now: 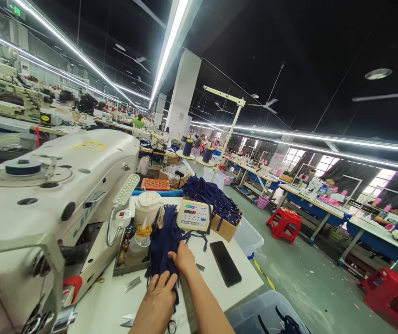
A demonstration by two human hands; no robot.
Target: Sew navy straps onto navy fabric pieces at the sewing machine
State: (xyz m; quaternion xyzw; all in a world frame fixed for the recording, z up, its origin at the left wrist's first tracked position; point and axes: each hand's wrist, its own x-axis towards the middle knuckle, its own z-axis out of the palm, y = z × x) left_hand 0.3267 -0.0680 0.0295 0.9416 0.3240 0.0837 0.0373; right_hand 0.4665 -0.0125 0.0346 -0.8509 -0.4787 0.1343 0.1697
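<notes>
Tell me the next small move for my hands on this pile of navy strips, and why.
Probably peel one strip off the navy strips: both the left hand and the right hand rest flat on the pile, gripping nothing, beside the sewing machine.

I'm looking at a white worktable (244, 273) that is carrying a sewing machine (45, 195). Just right of the machine, a tray (129, 266) of small items is sitting; further right, navy fabric strips (164, 241) and a black phone (225, 263) are lying.
</notes>
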